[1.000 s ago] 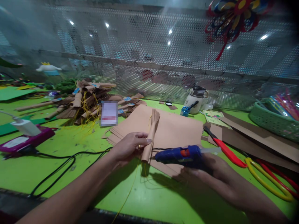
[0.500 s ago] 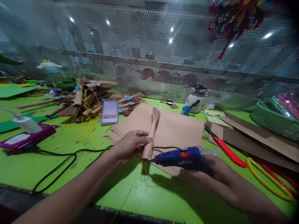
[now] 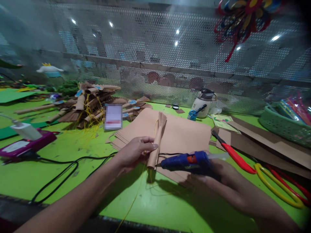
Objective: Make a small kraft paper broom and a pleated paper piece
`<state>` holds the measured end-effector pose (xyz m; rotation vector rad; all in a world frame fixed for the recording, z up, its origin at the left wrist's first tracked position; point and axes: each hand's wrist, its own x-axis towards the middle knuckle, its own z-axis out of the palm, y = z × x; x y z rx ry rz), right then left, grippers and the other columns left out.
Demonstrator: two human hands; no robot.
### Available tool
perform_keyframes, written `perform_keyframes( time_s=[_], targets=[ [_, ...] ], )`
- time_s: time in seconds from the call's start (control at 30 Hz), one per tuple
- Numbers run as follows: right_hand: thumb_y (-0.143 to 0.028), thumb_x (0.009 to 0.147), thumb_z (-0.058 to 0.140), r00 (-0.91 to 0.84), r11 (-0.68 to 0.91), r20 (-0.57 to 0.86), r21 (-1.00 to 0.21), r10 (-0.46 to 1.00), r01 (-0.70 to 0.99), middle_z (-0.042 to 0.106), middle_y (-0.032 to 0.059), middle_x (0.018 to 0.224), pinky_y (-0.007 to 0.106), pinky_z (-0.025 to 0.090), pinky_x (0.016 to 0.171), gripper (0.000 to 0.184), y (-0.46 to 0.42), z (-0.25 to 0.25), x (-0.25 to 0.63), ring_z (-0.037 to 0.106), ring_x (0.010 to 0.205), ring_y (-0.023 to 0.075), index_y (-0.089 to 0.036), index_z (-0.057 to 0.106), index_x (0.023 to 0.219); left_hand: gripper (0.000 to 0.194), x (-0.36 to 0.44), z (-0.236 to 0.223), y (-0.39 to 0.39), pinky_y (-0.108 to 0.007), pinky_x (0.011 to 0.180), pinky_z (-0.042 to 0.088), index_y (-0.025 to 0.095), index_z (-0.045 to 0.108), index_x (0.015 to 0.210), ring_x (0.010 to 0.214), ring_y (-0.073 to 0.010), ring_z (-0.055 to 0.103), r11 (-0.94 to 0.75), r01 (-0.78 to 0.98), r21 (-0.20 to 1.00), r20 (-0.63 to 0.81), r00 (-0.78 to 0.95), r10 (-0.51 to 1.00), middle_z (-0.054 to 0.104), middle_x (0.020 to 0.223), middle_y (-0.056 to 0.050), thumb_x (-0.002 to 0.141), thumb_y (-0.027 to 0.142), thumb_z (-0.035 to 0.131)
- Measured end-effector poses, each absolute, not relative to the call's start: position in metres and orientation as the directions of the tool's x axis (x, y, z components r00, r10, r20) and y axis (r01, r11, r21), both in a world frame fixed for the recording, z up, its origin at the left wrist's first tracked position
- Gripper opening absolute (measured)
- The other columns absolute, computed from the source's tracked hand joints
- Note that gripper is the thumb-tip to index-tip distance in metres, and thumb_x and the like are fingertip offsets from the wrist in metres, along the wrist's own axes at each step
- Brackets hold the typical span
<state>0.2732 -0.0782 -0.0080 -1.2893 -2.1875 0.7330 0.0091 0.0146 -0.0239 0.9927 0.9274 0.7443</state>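
Observation:
My left hand [image 3: 137,149] is closed around a rolled brown paper tube [image 3: 155,147], whose far end is pleated into a fan. A yellow string [image 3: 134,199] trails from the tube's near end across the table toward me. In my right hand [image 3: 225,181] is a blue glue gun [image 3: 186,161] with a clear glue stick out of its back. Its nozzle points left, at the lower edge of the tube; whether it touches cannot be made out. Beneath both hands lies a stack of brown paper sheets [image 3: 189,129].
Several similar paper rolls [image 3: 94,102] with yellow strings are piled at the left. A power strip [image 3: 26,145] with a black cord [image 3: 76,160] lies nearer. At the right are red-handled scissors [image 3: 239,158], yellow handles [image 3: 277,191] and a green basket [image 3: 286,127]. A white bottle [image 3: 202,102] stands behind.
The view has shifted very slightly. My left hand still grips the paper tube, and the glue gun stays by its near end with hardly any movement.

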Motion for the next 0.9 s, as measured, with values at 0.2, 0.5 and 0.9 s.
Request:
perform_keyframes(
  time_s=[0.2, 0.5, 0.9],
  targets=[
    [-0.034, 0.092, 0.046, -0.393, 0.393, 0.164, -0.677, 0.905, 0.622, 0.062, 0.01, 0.114, 0.037, 0.049, 0.091, 0.033, -0.072, -0.011, 0.271, 0.059, 0.104, 0.0244, -0.022, 0.053, 0.122, 0.024, 0.01, -0.023, 0.013, -0.024, 0.061, 0.045, 0.012, 0.065, 0.084, 0.067, -0.0145, 0.059, 0.375, -0.116, 0.92, -0.293, 0.433, 0.853, 0.059, 0.073, -0.003, 0.064, 0.021, 0.074],
    [-0.037, 0.093, 0.043, -0.397, 0.433, 0.211, -0.639, 0.893, 0.636, 0.061, 0.0125, 0.114, 0.039, 0.05, 0.089, 0.035, -0.071, -0.01, 0.269, 0.058, 0.105, 0.0257, -0.02, 0.054, 0.121, 0.027, 0.009, -0.022, 0.012, -0.022, 0.057, 0.042, 0.012, 0.065, 0.083, 0.059, -0.0116, 0.055, 0.386, -0.132, 0.913, -0.293, 0.445, 0.846, 0.056, 0.064, 0.001, 0.061, 0.023, 0.077],
    [-0.035, 0.09, 0.049, -0.481, 0.402, 0.094, -0.699, 0.872, 0.592, 0.064, 0.0103, 0.107, 0.034, 0.053, 0.082, 0.028, -0.08, -0.004, 0.277, 0.062, 0.096, 0.0229, -0.021, 0.058, 0.114, 0.03, 0.008, -0.023, 0.014, -0.024, 0.058, 0.048, 0.012, 0.067, 0.089, 0.061, -0.0132, 0.058, 0.387, -0.148, 0.91, -0.299, 0.413, 0.861, 0.062, 0.072, -0.003, 0.062, 0.022, 0.076]
  ],
)
